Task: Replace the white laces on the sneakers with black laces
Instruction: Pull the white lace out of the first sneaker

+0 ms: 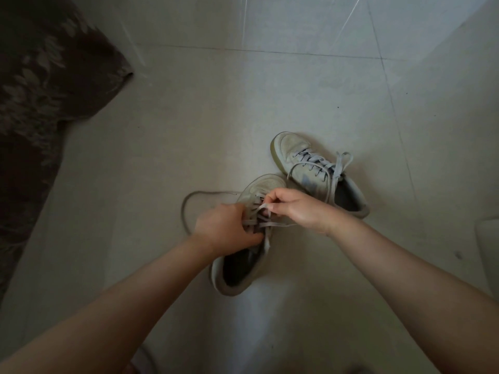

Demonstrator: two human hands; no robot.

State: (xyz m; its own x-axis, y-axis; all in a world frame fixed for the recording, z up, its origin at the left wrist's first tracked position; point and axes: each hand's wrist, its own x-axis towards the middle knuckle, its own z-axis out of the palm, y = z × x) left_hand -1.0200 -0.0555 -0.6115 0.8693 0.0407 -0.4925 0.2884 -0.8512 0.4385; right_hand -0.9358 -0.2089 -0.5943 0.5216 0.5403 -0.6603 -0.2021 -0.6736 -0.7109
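From the head view I have the near sneaker (244, 238) on the tiled floor (189, 130), its long axis running from the heel close to me up and slightly right to the toe. My left hand (224, 228) is curled over the eyelet rows, gripping the upper and the white lace (263, 221) crossings. My right hand (294, 207) sits just to the right of the toe end and pinches a strand of that lace, lifted off the tongue. So the lace lies between my two hands, and I judge the pull has to go up and right, away from the left hand that steadies the shoe. A freed loop trails onto the floor at left. The far sneaker (318, 171), laced and tied, lies just beyond, toe pointing away and left. I see no black laces.
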